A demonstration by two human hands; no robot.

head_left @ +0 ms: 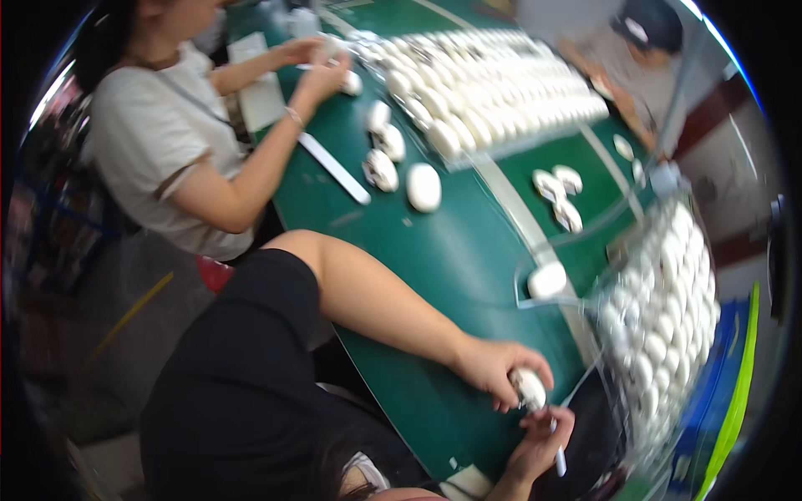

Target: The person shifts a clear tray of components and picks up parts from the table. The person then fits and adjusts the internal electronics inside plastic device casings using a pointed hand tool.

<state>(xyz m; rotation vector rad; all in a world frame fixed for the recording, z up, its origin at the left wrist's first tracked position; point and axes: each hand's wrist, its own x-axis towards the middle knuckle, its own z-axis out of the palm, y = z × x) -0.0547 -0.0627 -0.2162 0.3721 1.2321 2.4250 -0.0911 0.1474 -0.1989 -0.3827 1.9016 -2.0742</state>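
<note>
Over the worktop (401, 259), inward of its near edge: white piece (530, 387), oval, long axis slanting from far left to near right; which end is its front is too blurred to tell.
Left hand (501, 373): curled, fingers and thumb gripping the piece.
Right hand (541, 444): half-closed around a pen-like tool (560, 459), beside the piece.

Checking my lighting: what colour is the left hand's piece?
The rounded piece is mostly white, best seen in head view.
</note>
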